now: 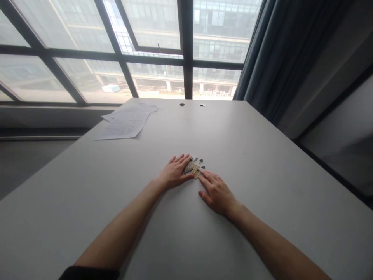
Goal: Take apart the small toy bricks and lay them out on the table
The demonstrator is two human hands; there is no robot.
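Note:
A small cluster of flat pieces [194, 167], pale with black and yellow parts, lies on the white table [227, 136]. What the pieces are is too small to tell. My left hand [175, 171] rests flat at the cluster's left side, fingers stretched out and thumb along its near edge, hiding part of it. My right hand [216, 191] lies palm down at the near right, its fingertips touching the cluster's edge and its thumb apart. Neither hand grips anything that shows.
Printed paper sheets [125, 122] lie overlapping at the table's far left. Two small round fittings, one dark [182, 104] and one white [202, 105], are near the far edge. Beyond stand windows and a dark curtain [271, 58] at the right.

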